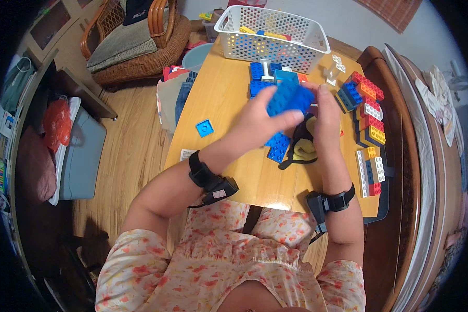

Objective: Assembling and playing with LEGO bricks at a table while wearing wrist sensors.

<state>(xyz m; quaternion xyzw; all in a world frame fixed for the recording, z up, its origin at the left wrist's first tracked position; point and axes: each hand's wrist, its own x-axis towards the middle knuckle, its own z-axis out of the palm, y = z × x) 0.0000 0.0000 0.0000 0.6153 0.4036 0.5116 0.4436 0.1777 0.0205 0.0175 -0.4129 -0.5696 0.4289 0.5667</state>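
Note:
Over the table, my left hand (262, 120) is closed round a cluster of blue building bricks (289, 99), which is smeared by motion. The fingers of my right hand (327, 117) hold the cluster's right side, though their tips are partly hidden. Just beyond stands a light-blue translucent piece (286, 78) beside dark-blue studded bricks (256, 71) and a white pillar-shaped piece (265, 70). Beneath my hands lie a blue studded brick (279, 148) and a black-and-yellow cloth item (302, 147). A small blue square brick (204, 128) sits apart at the left.
A white perforated basket (312, 48) with colourful bricks stands at the table's far edge. Stacked red, blue, white and yellow bricks (370, 122) line the right side, near a wooden bed frame (400, 130). A white pillar brick (334, 70) stands behind. A wicker chair (140, 62) is at far left.

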